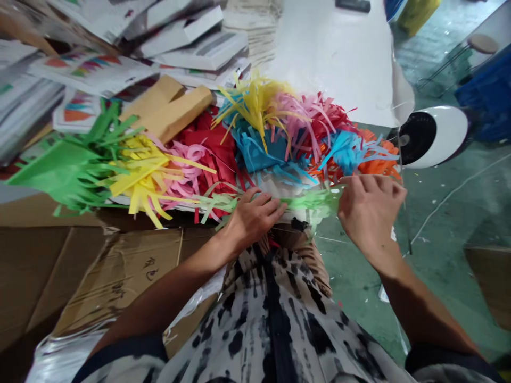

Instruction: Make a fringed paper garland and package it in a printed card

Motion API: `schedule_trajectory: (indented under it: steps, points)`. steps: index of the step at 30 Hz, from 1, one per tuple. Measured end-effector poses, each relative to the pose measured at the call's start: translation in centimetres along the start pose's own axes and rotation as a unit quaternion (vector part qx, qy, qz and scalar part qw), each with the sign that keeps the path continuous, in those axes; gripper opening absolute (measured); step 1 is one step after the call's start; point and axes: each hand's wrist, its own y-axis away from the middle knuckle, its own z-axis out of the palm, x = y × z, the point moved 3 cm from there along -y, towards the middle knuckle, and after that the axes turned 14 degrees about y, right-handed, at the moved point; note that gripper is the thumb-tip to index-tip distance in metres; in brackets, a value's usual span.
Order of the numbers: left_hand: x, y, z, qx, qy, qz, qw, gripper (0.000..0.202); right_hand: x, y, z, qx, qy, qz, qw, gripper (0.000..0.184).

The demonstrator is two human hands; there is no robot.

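A light green fringed tissue-paper tassel stretches sideways between my two hands at the table's front edge. At its right end, my right hand is closed, pinching the paper between thumb and forefinger. My left hand is curled over the strip farther left, its fingertips pressed down on it; pale loose fringe sticks out beyond that hand. Just behind lie fringed paper bunches: blue, red, pink, yellow, green and orange.
Flat white printed packages pile up at the back left, beside folded tan cardboard. A white sheet covers the table's right part. Cardboard boxes stand below left; a round black-and-white object and a stool are at right.
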Motion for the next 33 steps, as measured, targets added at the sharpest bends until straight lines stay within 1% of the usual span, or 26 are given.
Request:
schedule_trajectory:
  steps: [1, 2, 4, 6, 8, 10, 13, 14, 16, 18, 20, 22, 24, 26, 28, 33]
  points:
    - [0.1, 0.1, 0.1, -0.005, -0.004, 0.001, 1.000, 0.035, -0.1, 0.3, -0.6, 0.017, -0.017, 0.002, 1.000, 0.027]
    - [0.3, 0.2, 0.1, -0.008, -0.005, 0.000, 1.000, 0.037, -0.6, 0.6, -1.0, 0.028, -0.045, -0.022, 0.998, 0.032]
    - [0.7, 0.3, 0.3, -0.009, -0.002, -0.005, 1.000, 0.039, -2.6, 1.3, -1.4, 0.031, -0.112, -0.117, 0.986, 0.035]
    - [1.0, 0.6, 0.4, 0.002, 0.001, -0.011, 1.000, 0.037, -4.9, 2.0, -0.9, 0.020, -0.153, -0.206, 0.966, 0.031]
    - [0.9, 1.2, 0.2, 0.017, 0.011, -0.013, 1.000, 0.035, -6.3, 2.3, 0.1, 0.015, -0.153, -0.236, 0.959, 0.027]
    - [0.5, 2.2, -0.6, 0.021, 0.025, -0.015, 0.999, 0.034, -6.7, 2.1, 1.2, 0.018, -0.147, -0.244, 0.958, 0.025]
    - [-1.0, 4.1, -2.9, 0.028, 0.035, -0.044, 0.998, 0.031, -6.0, 1.5, 1.9, 0.034, -0.159, -0.263, 0.951, 0.023]
    - [-1.5, 4.6, -3.7, 0.040, 0.034, -0.064, 0.997, 0.028, -5.7, 1.3, 2.0, 0.040, -0.164, -0.272, 0.947, 0.022]
    - [-2.2, 5.0, -5.0, 0.085, 0.028, -0.106, 0.990, 0.023, -5.3, 1.0, 2.1, 0.052, -0.171, -0.287, 0.941, 0.021]
    - [-2.1, 4.5, -5.3, 0.128, 0.035, -0.120, 0.984, 0.019, -5.2, 0.8, 2.2, 0.061, -0.168, -0.298, 0.938, 0.019]
    - [-1.2, 3.1, -4.6, 0.145, 0.058, -0.088, 0.984, 0.018, -5.3, 0.7, 2.3, 0.071, -0.147, -0.307, 0.938, 0.018]
    - [-0.1, 1.4, -3.1, 0.127, 0.080, -0.039, 0.988, 0.018, -5.5, 0.6, 2.4, 0.071, -0.129, -0.308, 0.940, 0.019]
    - [0.6, 0.0, -1.6, 0.098, 0.089, -0.018, 0.991, 0.018, -5.5, 0.4, 2.5, 0.053, -0.132, -0.291, 0.946, 0.020]
    - [0.7, -0.9, -0.5, 0.078, 0.092, -0.028, 0.992, 0.019, -5.4, 0.1, 2.4, 0.019, -0.155, -0.270, 0.950, 0.023]
    - [0.4, -1.2, 0.1, 0.072, 0.086, -0.043, 0.993, 0.019, -5.4, -0.1, 2.1, -0.011, -0.175, -0.255, 0.951, 0.024]
    - [0.1, -0.4, 0.5, 0.061, 0.076, -0.057, 0.994, 0.017, -6.3, -0.4, 1.6, -0.033, -0.158, -0.249, 0.955, 0.018]
